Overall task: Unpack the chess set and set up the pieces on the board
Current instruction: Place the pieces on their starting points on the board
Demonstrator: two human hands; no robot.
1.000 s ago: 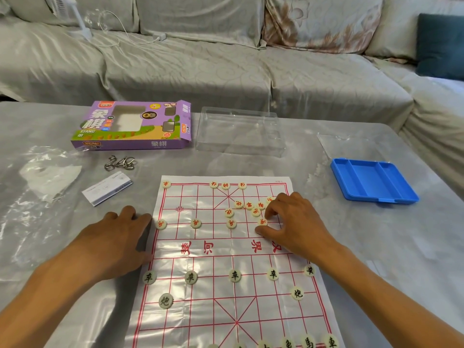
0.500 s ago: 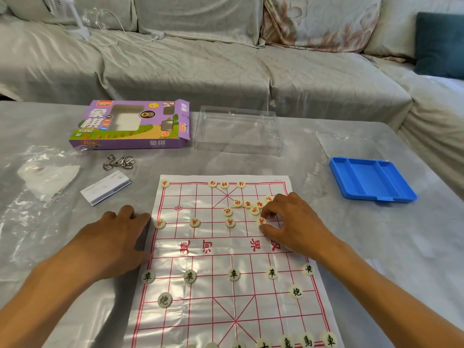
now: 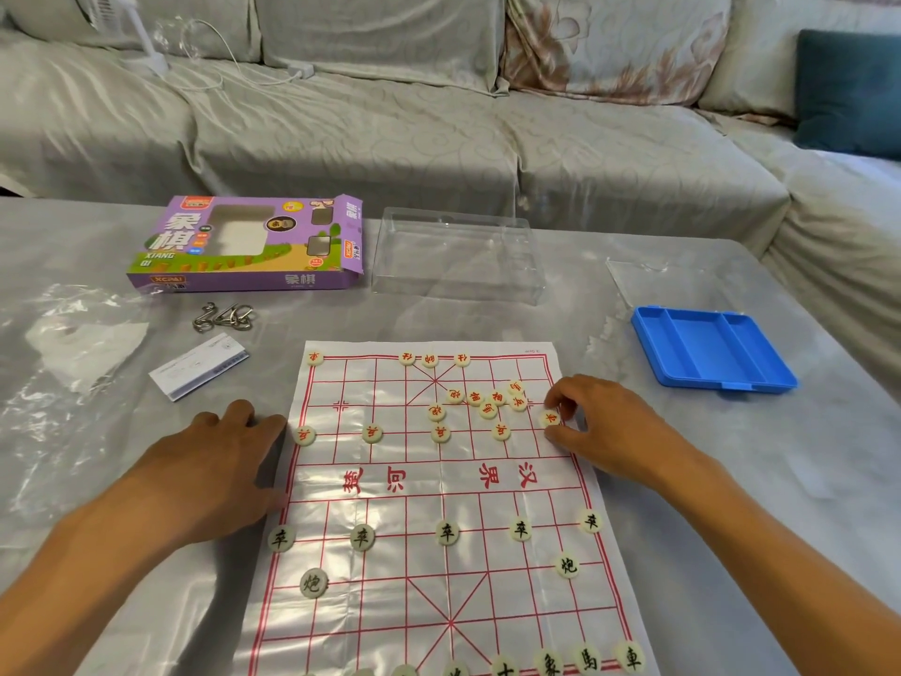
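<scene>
At board's right edge, right hand point(image 3: 602, 426) apparently shifted piece point(image 3: 551, 418).

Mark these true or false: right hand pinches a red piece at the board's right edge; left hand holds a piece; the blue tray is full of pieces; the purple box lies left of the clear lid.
1. The right hand pinches a red piece at the board's right edge: true.
2. The left hand holds a piece: false, it rests flat beside the board.
3. The blue tray is full: false, no pieces show in it.
4. The purple box lies left of the clear lid: true.
</scene>
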